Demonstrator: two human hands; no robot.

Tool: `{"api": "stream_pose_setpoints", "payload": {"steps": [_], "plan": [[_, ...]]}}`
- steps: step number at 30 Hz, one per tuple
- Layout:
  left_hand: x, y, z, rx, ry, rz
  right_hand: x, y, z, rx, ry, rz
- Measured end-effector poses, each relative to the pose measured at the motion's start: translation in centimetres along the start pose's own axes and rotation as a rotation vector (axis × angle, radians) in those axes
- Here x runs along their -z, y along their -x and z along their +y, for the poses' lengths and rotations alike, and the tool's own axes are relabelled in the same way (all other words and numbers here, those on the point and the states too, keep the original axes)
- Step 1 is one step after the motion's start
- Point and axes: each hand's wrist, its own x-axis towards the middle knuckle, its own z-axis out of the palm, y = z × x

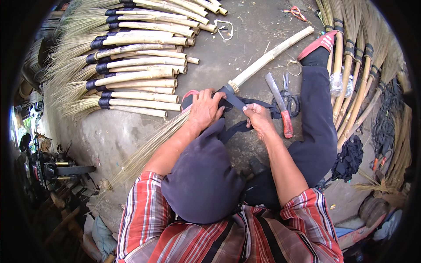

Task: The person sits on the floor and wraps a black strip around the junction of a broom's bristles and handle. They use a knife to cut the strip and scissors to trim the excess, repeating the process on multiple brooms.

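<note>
A broom with a pale bamboo handle (274, 56) lies slanting across in front of me, its long straw bristles (151, 140) running down to the left under my left forearm. My left hand (206, 107) is closed round it where straw and handle meet. From that joint a flat black rubber strip (234, 98) stretches to my right hand (258, 118), whose fingers pinch it. More black strip hangs below and trails off to the right. Beside it lie a knife (286, 122) with a red handle and a pair of scissors (287, 83).
Several finished brooms (140, 61) with black bindings are stacked at the left. More brooms (351, 57) lie along the right, near a heap of black strips (348, 158). My bent right leg (313, 114) borders the work spot. A red cord (296, 13) lies on the floor.
</note>
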Motion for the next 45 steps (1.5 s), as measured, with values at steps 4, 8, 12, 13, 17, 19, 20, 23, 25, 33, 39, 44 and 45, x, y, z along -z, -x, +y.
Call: {"api": "stream_pose_setpoints", "payload": {"steps": [4,8,12,13,17,19,20,23,25,33,39,44,45], "plan": [[-0.2,-0.5,-1.0,-0.058,-0.002,0.009,1.5,1.0,-0.4,-0.084,-0.057,0.014],[0.0,-0.5,-1.5,0.032,0.262,-0.098,2.3,1.5,-1.0,-0.106,-0.037,-0.008],[-0.3,-0.3,-0.7,0.013,0.033,0.073,2.3,2.0,-1.1,-0.127,0.023,0.012],[-0.2,-0.6,-0.9,0.022,0.094,0.022,2.3,2.1,-1.1,-0.130,0.017,0.021],[0.8,-1.3,-2.2,0.117,0.534,-0.244,1.9,2.2,-0.8,-0.108,-0.057,0.008],[0.5,-1.1,-2.2,0.101,0.529,-0.188,1.6,2.2,-0.8,-0.137,-0.048,-0.006],[0.0,-0.5,-1.7,-0.026,0.178,-0.045,1.4,2.3,-0.8,-0.141,-0.034,-0.009],[-1.8,-0.1,-1.3,0.044,0.118,0.027,1.0,2.2,-1.2,-0.147,-0.058,0.004],[-2.9,-0.2,-0.9,0.098,0.052,0.084,0.3,2.0,-1.5,-0.097,-0.095,-0.019],[-0.6,-3.6,-2.2,0.303,-0.034,-0.208,-1.8,-0.7,-0.1,0.108,-0.049,0.065],[-0.9,-4.7,-4.3,0.410,1.034,-0.686,0.3,-2.6,3.2,0.103,-0.086,0.063],[-0.6,-4.4,-2.8,0.328,0.834,-0.464,-0.1,-4.5,4.4,0.058,-0.042,0.061],[-0.6,-3.7,-1.6,0.288,0.649,-0.383,-0.6,-4.7,4.6,0.065,-0.073,0.061]]}}
